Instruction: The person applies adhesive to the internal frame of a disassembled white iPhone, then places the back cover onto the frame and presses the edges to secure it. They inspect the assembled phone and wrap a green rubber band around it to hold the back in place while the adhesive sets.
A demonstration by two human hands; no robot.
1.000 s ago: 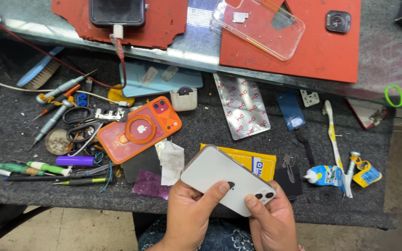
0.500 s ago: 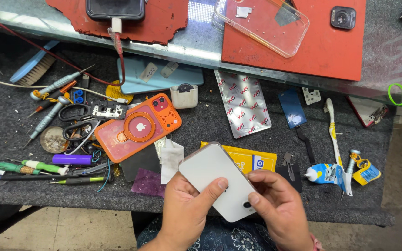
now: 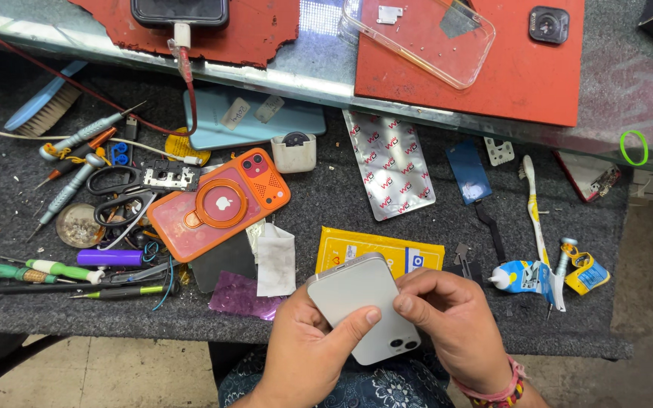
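Both hands close on a white phone held back-side up over the near edge of the desk, its camera corner pointing toward the person. The left hand has a narrow grip: the thumb lies across the phone's back and the other fingers wrap under its left edge. The right hand curls over the phone's right edge, fingertips bent down onto the back, so its grip is also shut on the phone.

The desk is covered in dark grey felt. Just beyond the phone lies a yellow packet, touching or nearly touching its top corner. To the left lies an orange phone case with a ring on its back, beside scissors, several screwdrivers and a purple cylinder. A silver foil pouch lies in the middle, a toothbrush and a small glue tube to the right. Farther back, a glass ledge carries two red mats; a clear phone case lies on the right one.

The phone's screen side is hidden. A dark phone with a plugged cable is cut off at the top edge. Pale floor tiles show below the desk.
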